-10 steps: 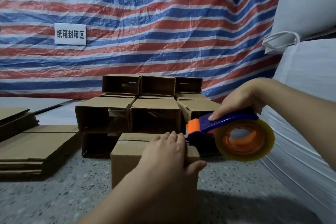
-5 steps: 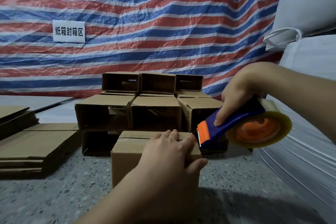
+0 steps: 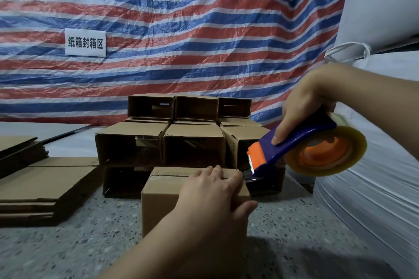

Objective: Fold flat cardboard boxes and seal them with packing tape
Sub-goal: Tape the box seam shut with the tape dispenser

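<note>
A small closed cardboard box (image 3: 163, 201) stands on the speckled floor in front of me, with clear tape along its top seam. My left hand (image 3: 213, 195) lies over the box's top right corner, fingers across the top and thumb down the front face. My right hand (image 3: 303, 108) grips the blue handle of a tape dispenser (image 3: 294, 145) with an orange blade end and a roll of clear tape (image 3: 328, 149). The dispenser hangs tilted just above and to the right of the box. A short strip of tape runs from its blade to the box's right edge.
Several folded open boxes (image 3: 192, 140) are stacked behind the box. Flat cardboard blanks (image 3: 40, 186) lie piled at the left. White woven sacks (image 3: 374, 188) rise at the right. A striped tarp (image 3: 181, 29) with a white sign (image 3: 85, 42) hangs behind.
My right hand has lifted the tape dispenser up and to the right off the box top and tilted its blade down. My left hand has stayed on the box.
</note>
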A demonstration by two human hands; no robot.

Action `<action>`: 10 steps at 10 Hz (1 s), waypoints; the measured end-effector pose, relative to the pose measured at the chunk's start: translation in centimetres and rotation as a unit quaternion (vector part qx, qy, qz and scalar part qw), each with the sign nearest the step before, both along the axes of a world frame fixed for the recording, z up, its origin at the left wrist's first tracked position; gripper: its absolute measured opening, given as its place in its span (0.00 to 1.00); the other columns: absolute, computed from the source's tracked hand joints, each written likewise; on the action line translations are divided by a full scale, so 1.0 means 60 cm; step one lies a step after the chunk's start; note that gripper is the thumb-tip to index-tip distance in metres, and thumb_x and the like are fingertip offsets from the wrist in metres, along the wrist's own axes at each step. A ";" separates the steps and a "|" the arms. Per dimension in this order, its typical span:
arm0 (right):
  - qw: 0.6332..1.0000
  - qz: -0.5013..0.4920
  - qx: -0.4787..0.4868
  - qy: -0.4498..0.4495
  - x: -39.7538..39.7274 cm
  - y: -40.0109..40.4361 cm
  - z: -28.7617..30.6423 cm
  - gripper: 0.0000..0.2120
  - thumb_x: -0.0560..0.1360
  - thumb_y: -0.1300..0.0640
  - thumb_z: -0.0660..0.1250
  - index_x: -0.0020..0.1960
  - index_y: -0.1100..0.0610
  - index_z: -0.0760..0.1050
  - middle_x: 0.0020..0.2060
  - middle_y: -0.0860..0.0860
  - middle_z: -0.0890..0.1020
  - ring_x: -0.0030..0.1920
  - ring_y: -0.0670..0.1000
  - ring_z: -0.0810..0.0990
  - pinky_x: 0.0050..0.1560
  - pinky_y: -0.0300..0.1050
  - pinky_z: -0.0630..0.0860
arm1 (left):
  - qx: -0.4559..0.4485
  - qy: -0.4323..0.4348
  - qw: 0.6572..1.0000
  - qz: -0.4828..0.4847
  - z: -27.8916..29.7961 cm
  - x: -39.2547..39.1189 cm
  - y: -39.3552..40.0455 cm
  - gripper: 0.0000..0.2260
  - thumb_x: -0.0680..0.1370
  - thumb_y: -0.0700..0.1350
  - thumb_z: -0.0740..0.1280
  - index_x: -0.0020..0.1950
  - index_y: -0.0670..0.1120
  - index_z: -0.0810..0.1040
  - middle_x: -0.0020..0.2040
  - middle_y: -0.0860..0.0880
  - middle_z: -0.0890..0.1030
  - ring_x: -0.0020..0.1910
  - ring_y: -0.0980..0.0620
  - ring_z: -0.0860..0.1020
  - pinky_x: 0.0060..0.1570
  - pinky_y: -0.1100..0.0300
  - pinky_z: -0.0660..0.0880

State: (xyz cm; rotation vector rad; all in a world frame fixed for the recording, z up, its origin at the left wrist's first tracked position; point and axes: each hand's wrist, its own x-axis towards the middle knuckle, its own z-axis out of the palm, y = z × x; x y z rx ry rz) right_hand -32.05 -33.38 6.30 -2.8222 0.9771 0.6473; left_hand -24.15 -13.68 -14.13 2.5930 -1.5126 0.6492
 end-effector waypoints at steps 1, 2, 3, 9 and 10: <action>0.999 -0.019 0.029 0.002 -0.006 0.007 -0.005 0.34 0.60 0.36 0.78 0.59 0.55 0.81 0.46 0.54 0.87 0.45 0.52 0.86 0.43 0.45 0.82 | -0.008 -0.003 1.000 0.000 -0.002 0.000 0.001 0.34 0.75 0.73 0.45 0.77 0.58 0.56 0.74 0.43 0.67 0.74 0.43 0.63 0.72 0.49 0.62; 0.995 -0.010 -0.020 0.100 0.016 0.017 -0.046 0.32 0.65 0.32 0.76 0.57 0.55 0.81 0.46 0.53 0.88 0.44 0.53 0.87 0.47 0.46 0.83 | -0.010 -0.002 1.000 -0.007 -0.001 0.000 0.001 0.34 0.74 0.72 0.44 0.76 0.57 0.59 0.73 0.43 0.69 0.73 0.44 0.65 0.71 0.49 0.62; 0.956 0.020 -0.175 0.236 0.032 0.039 -0.143 0.31 0.70 0.34 0.72 0.64 0.53 0.78 0.50 0.50 0.84 0.49 0.52 0.83 0.49 0.47 0.79 | -0.016 0.007 1.000 -0.010 0.000 -0.001 0.003 0.33 0.75 0.72 0.45 0.75 0.57 0.60 0.74 0.43 0.69 0.74 0.44 0.64 0.71 0.49 0.62; 0.931 0.039 -0.209 -0.297 0.040 -0.062 -0.486 0.25 0.74 0.27 0.59 0.47 0.48 0.75 0.38 0.45 0.78 0.38 0.44 0.78 0.42 0.42 0.80 | -0.006 0.030 1.000 0.005 -0.002 -0.002 -0.001 0.32 0.77 0.72 0.47 0.77 0.58 0.55 0.77 0.43 0.63 0.77 0.43 0.59 0.74 0.47 0.56; 0.934 0.009 -0.224 -0.278 0.038 -0.060 -0.496 0.29 0.74 0.24 0.53 0.49 0.48 0.74 0.39 0.44 0.77 0.40 0.44 0.77 0.47 0.43 0.78 | -0.007 0.036 0.999 0.002 -0.004 -0.002 -0.003 0.32 0.77 0.71 0.48 0.77 0.58 0.55 0.77 0.43 0.62 0.77 0.43 0.58 0.74 0.46 0.55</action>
